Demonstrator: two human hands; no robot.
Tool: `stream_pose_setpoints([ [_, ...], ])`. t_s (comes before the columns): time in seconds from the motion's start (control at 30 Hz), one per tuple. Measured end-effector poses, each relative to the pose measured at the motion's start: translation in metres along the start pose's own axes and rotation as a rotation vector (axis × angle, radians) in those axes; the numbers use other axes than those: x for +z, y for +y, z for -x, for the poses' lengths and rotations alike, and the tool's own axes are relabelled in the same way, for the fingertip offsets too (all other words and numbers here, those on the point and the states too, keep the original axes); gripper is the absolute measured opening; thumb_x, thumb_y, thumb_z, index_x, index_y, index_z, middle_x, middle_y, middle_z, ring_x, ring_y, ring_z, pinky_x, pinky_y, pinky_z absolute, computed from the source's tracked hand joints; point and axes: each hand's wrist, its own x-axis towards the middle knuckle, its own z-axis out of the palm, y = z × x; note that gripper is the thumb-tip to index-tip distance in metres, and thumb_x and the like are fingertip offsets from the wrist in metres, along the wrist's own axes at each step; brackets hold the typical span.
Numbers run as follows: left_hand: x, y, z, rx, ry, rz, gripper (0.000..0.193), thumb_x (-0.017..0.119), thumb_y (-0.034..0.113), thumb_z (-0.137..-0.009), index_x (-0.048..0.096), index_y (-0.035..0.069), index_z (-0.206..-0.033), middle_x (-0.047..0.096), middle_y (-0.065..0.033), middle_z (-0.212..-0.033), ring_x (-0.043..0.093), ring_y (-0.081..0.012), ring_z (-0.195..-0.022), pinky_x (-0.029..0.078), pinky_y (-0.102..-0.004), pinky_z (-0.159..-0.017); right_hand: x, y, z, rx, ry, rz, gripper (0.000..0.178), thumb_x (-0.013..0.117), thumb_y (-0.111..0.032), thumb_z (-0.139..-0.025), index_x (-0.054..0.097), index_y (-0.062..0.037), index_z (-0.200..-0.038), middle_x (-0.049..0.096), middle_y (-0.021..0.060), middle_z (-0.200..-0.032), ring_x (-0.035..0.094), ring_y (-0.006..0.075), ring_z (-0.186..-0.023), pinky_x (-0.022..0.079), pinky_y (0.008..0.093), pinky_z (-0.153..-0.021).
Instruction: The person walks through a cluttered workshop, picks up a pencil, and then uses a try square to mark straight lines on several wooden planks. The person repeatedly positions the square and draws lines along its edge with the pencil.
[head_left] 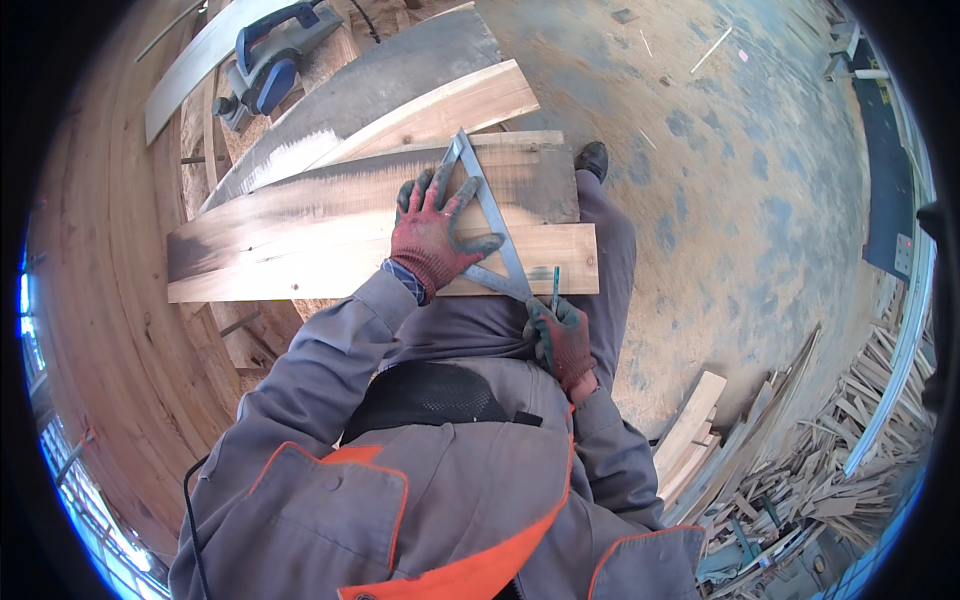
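Note:
My left hand (435, 232), in a red glove with dark fingertips, lies flat with its fingers spread. It presses a grey metal triangular set square (496, 218) onto a pale wooden board (290, 268). The thumb rests near the square's long right side. My right hand (562, 338), gloved alike, is closed around a teal pencil (556, 284), which points up beside the square's lower right corner at the board's near edge. Part of the square is hidden under my left hand. Along the far side, the wood has a dark, weathered surface (540, 185).
More boards (440, 110) lie beyond, overlapping at an angle. A blue-grey electric hand planer (272, 75) sits at the far left, next to long wooden planks (110, 260). Sawdust covers the floor (700, 200) on the right. Scrap wood strips (850, 440) are heaped at the lower right.

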Motion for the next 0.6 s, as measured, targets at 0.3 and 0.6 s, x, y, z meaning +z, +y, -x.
stream_pose_setpoints([
  [0.3, -0.0043, -0.0009, 0.0008, 0.026, 0.016, 0.049, 0.108, 0.076, 0.073, -0.073, 0.033, 0.030, -0.161, 0.023, -0.0192, -0.167, 0.017, -0.0414, -0.156, 0.011, -0.0557, -0.128, -0.0054, 0.0005, -0.0049, 0.032, -0.022, 0.039, 0.022, 0.071, -0.023, -0.099, 0.073, -0.0012, -0.098, 0.065, 0.0036, -0.067, 0.048, 0.0054, -0.047, 0.033, 0.0235, -0.043],
  [0.6, -0.0076, 0.0003, 0.0004, 0.028, 0.011, 0.065, 0.107, 0.076, 0.075, -0.072, 0.034, 0.033, -0.161, 0.025, -0.0201, -0.166, 0.017, -0.0428, -0.156, 0.012, -0.0559, -0.128, -0.0071, -0.0077, -0.0031, 0.045, -0.041, 0.046, 0.020, 0.072, -0.020, -0.098, 0.074, -0.0003, -0.095, 0.067, 0.0034, -0.068, 0.056, 0.0068, -0.056, 0.040, 0.0251, -0.050],
])
